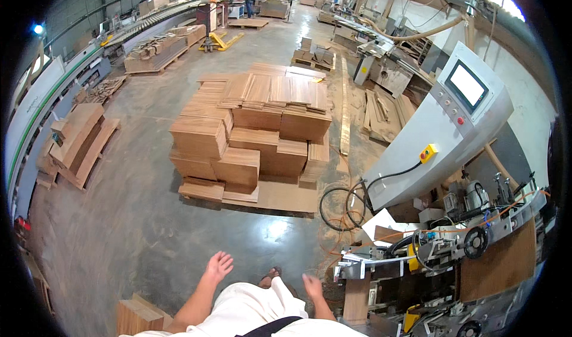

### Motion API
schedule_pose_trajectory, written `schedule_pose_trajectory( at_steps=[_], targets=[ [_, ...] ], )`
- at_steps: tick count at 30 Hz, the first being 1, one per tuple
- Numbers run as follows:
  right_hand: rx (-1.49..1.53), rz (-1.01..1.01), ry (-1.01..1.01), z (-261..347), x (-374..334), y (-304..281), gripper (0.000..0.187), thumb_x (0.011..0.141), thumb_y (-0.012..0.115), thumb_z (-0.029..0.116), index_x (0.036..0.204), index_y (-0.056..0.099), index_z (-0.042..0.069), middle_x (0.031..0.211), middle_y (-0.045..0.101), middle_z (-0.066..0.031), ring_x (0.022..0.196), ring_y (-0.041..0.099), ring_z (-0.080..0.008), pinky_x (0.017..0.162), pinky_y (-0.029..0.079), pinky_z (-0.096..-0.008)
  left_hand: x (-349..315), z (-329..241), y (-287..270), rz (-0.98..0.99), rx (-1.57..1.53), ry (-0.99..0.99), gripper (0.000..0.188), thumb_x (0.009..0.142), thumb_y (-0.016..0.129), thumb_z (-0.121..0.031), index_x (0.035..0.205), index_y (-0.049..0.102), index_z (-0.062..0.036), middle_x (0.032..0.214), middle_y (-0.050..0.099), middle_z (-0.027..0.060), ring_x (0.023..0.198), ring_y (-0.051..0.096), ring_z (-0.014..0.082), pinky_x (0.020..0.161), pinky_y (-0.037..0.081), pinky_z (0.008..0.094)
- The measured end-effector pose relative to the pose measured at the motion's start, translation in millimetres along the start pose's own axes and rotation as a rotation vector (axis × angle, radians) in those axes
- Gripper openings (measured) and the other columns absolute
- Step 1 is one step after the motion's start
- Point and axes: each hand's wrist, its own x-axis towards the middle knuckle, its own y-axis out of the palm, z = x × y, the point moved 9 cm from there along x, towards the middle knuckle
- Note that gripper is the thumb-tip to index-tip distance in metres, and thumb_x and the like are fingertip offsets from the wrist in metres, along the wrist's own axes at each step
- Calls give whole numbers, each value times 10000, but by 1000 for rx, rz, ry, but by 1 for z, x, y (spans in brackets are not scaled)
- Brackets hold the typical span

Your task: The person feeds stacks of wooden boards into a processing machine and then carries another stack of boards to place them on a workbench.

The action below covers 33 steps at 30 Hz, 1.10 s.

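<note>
My left hand (219, 266) is raised in front of my left thigh, palm partly turned up, fingers apart, holding nothing. At the other side of my body, my right hand (312, 286) hangs near the machine with its fingers loosely out; it is slightly blurred, and nothing shows in it. Ahead of me is a big stack of wood-grain panels (196, 136), piled in stepped blocks on a flat brown board (286, 199). Close to my left forearm stands a smaller pile of panels (138, 317).
To the right are a machine with a wood-grain panel (499, 262) in it, a grey control cabinet (411, 152) and coiled black hose (333, 209) on the floor. Panels on a pallet (89, 152) stand left. A yellow pallet jack (223, 41) and a person (248, 0) are farther off.
</note>
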Motion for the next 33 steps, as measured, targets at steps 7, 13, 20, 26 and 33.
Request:
schedule_pose_trajectory(
  at_steps=[7,13,20,26,33],
  targets=[
    [148,-153,-772,454,50,-120,496,927,579,329,1319,537,27,1403,482,-200,1342,410,-347,1107,310,-423,52,-30,218,308,164,-136,595,994,423,-418,1444,334,-39,1481,406,127,1315,444,295,1081,342,497],
    [-64,-105,-826,466,81,-60,586,932,525,448,1359,497,48,1452,428,-177,1368,353,-370,1099,266,-520,31,-54,363,709,90,-233,790,950,326,-632,1479,279,-47,1479,390,165,1373,352,312,1119,259,533],
    [-146,255,213,213,102,-2,804,837,597,589,1388,467,18,1422,455,-221,1354,401,-319,1100,325,-453,86,-232,387,772,-51,-108,679,961,339,-627,1341,458,-77,1379,500,149,1257,492,315,996,416,518],
    [-71,284,801,-19,-90,101,632,908,554,504,1303,565,9,1434,448,-213,1318,436,-349,1091,341,-443,216,-294,316,403,492,-1,754,960,426,-577,1488,276,-60,1483,402,126,1296,463,270,1029,401,436],
    [923,-698,1130,61,-183,165,354,903,607,355,1014,675,26,882,655,-118,851,623,-238,719,493,-424,334,-263,8,231,1618,-494,447,941,485,-502,1046,602,-83,783,554,59,726,537,200,600,438,357]
  ],
)
